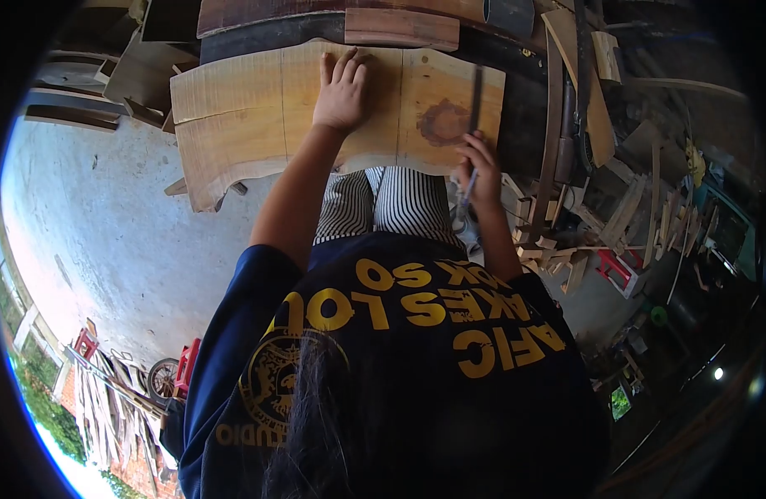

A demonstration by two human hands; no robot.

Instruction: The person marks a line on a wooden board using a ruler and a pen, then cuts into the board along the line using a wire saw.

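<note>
Our left hand (341,101) lay outstretched on the board (242,129); at its right end our right hand (482,166) pinched a pen (471,185); light pressure, we judged, risked skewing the strip (477,96).

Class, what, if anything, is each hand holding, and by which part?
The right hand holds a dark strip by its nearer part; the left hand rests on the board, holding nothing.
</note>
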